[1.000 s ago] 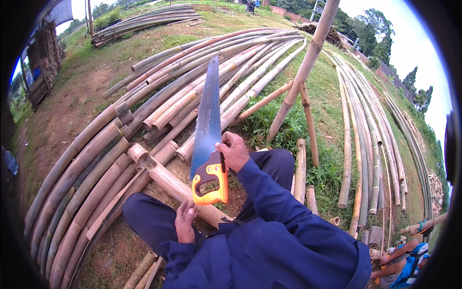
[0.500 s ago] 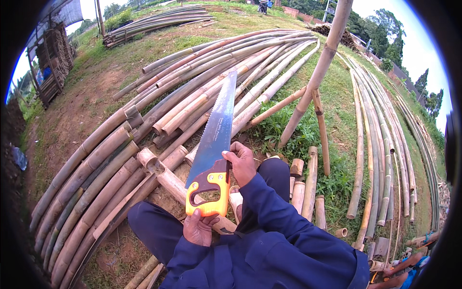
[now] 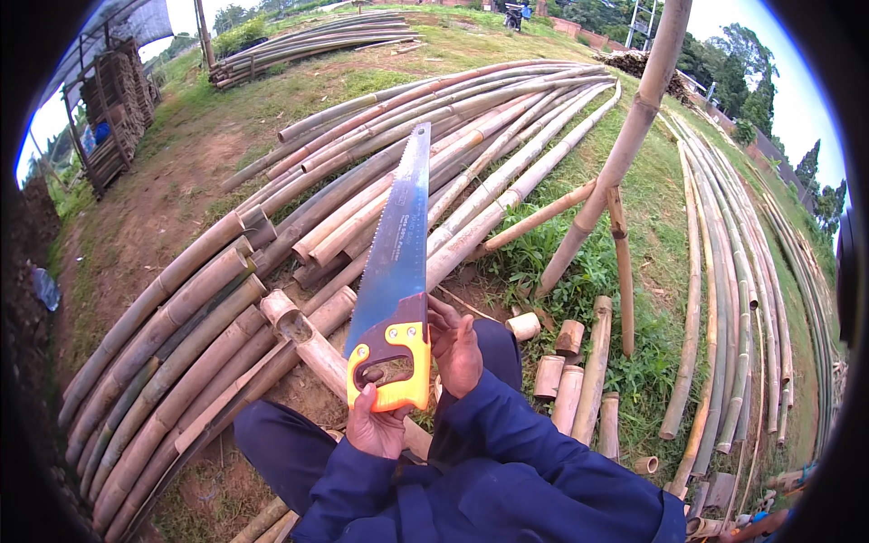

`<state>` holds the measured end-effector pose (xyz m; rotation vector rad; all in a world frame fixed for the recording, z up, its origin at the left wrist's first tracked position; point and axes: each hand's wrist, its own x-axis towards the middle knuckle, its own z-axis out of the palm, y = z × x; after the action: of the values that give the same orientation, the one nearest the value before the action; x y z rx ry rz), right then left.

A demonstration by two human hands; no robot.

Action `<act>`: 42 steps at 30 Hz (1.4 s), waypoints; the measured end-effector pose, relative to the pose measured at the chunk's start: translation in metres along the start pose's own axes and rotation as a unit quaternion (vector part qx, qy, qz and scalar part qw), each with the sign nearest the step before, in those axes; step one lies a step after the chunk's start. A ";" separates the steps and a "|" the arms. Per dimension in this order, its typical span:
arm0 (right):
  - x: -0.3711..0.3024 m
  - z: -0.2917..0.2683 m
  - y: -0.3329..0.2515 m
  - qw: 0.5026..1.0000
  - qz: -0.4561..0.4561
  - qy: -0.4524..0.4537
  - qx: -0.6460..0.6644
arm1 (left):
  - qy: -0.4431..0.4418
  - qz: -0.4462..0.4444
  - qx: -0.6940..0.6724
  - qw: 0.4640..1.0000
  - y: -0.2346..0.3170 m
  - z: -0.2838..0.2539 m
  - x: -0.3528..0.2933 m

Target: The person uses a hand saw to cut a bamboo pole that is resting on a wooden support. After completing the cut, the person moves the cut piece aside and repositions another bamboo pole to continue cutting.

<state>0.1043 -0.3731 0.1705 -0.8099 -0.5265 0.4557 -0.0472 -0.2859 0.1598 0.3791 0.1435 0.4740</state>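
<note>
Blue steel blade and yellow-orange handle make up the hand saw, found upright in view, directly before the person's chest and above the gap between the knees. Its long axis runs away from the body, tip farthest off and leaning slightly right; the toothed edge faces left, the smooth back faces right.

Left hand: closed on the bottom of the handle, thumb laid over the near face, remaining fingers mostly hidden underneath. Only this hand is seen to bear the saw.

Right hand: just beside the handle on its right, level with the joint of handle and blade. Fingers are loosely bent and somewhat apart, thumb raised clear; nothing is seen between them. Contact between fingertips and handle edge cannot be confirmed. From these fingers the handle lies immediately left, the blade beyond and up-left.

Beneath the saw, a notched bamboo pole lies slantwise. Short bamboo pieces lie right of the right knee; long bamboo poles lie left.
</note>
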 end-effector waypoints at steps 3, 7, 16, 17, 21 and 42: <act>-0.031 -0.012 0.031 0.993 -0.094 -0.064 0.022 | 0.000 0.002 -0.019 1.000 0.001 0.009 0.018; -0.043 0.022 0.029 0.974 -0.099 -0.015 -0.203 | 0.021 -0.030 -0.018 0.999 -0.003 -0.010 0.029; -0.003 0.045 0.014 0.989 0.050 0.114 -0.085 | 0.003 -0.174 -0.049 0.984 -0.011 -0.043 0.042; 0.006 0.045 0.007 0.990 0.057 0.106 -0.074 | -0.025 -0.197 -0.047 0.979 -0.008 -0.057 0.042; 0.038 0.019 -0.016 0.988 0.055 0.051 -0.137 | -0.064 -0.247 0.279 0.926 0.025 -0.026 0.029; 0.157 -0.096 0.003 0.773 -0.055 0.084 -0.626 | 0.138 0.013 0.933 0.332 0.233 -0.180 0.181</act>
<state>0.2836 -0.3357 0.1543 -2.0757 -0.6866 -0.1697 -0.0248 0.0482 0.0761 2.6717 1.0744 0.1439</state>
